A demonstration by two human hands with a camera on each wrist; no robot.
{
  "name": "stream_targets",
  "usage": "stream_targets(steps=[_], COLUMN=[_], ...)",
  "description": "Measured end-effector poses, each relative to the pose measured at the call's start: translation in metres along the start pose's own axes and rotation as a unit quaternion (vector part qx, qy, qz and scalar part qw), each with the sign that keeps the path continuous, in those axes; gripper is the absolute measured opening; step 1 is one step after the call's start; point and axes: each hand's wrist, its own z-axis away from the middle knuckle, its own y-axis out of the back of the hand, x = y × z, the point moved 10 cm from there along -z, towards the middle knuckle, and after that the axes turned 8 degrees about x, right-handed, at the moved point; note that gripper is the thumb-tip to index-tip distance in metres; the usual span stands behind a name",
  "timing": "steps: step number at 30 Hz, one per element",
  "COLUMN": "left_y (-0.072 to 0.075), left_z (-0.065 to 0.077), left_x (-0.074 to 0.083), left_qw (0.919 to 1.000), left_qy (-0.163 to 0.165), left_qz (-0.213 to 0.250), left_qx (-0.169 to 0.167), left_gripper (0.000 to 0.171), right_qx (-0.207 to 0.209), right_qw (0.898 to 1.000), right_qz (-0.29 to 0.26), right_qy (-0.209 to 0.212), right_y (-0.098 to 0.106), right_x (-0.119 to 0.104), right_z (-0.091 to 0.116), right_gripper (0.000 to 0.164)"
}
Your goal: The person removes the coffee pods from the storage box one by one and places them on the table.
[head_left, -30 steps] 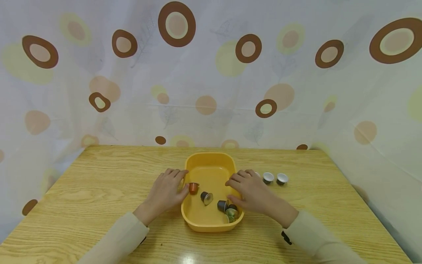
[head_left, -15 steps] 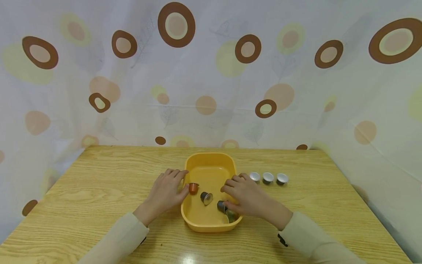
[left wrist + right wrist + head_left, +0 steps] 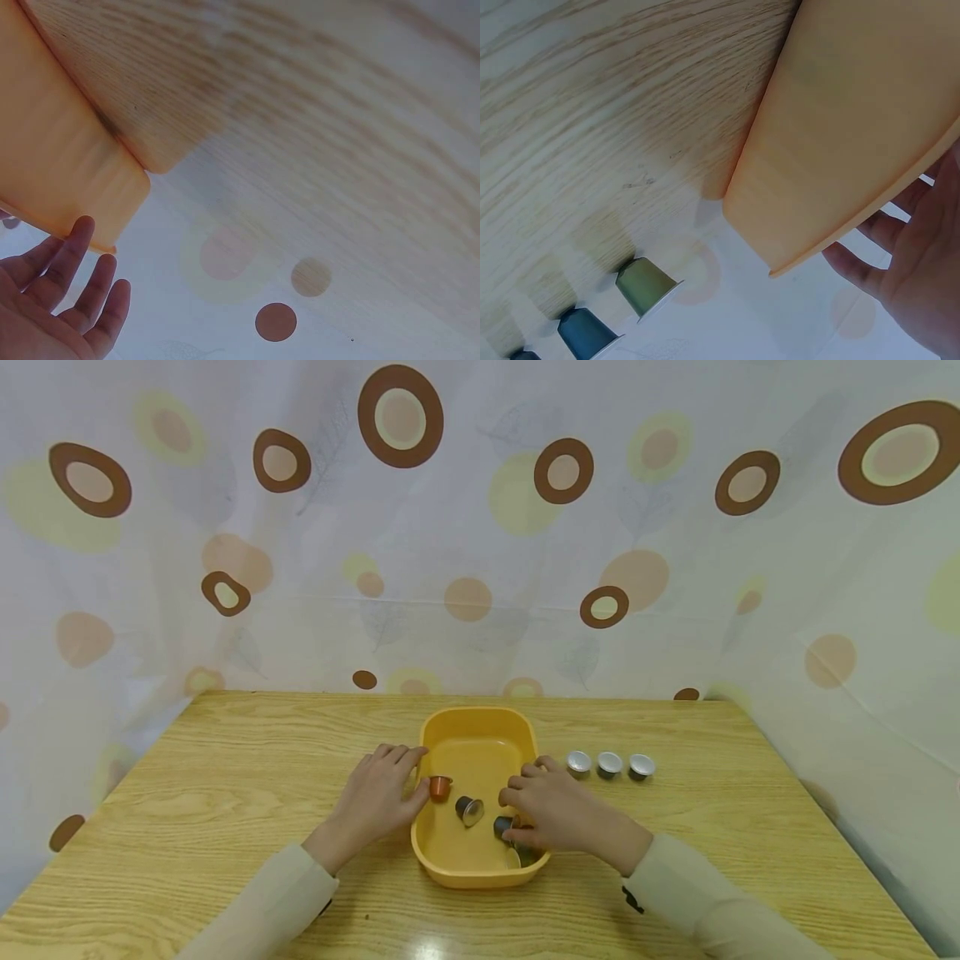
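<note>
My left hand point(image 3: 378, 789) rests at the left rim of a yellow plastic basin point(image 3: 480, 878), its fingers loosely spread; the left wrist view shows fingertips at the rim. The right hand point(image 3: 558, 806) reaches over the opposite rim, fingers bent down inside and thumb low, beside a dark coffee capsule point(image 3: 502, 827). Other capsules there are partly hidden under that hand. An orange coffee capsule point(image 3: 440, 787) lies near the left thumb, and a black one with a pale lid point(image 3: 470, 811) lies on its side in the middle.
Three coffee capsules stand lid up in a row right of the basin: a green one point(image 3: 645, 289), a teal one point(image 3: 586, 334) and a dark one point(image 3: 642, 767) at the far right. A patterned cloth point(image 3: 465, 527) hangs behind the wooden table point(image 3: 247, 777).
My right hand has moved left and lower into the basin, covering some capsules and uncovering the nearest capsule of the row outside. The left hand has stayed at the rim.
</note>
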Motion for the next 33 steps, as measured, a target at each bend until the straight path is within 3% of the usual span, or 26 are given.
stream_targets(steps=[33], left_y=[0.001], left_z=[0.0], left_x=[0.0], left_qw=[1.0], left_qy=[-0.003], left_qz=[0.0], left_qx=[0.006], left_gripper=[0.038], right_qx=[-0.053], right_qw=[0.998], right_qz=[-0.022], right_qy=[-0.015], right_y=[-0.018], right_x=[0.001], right_z=[-0.004], right_gripper=[0.027])
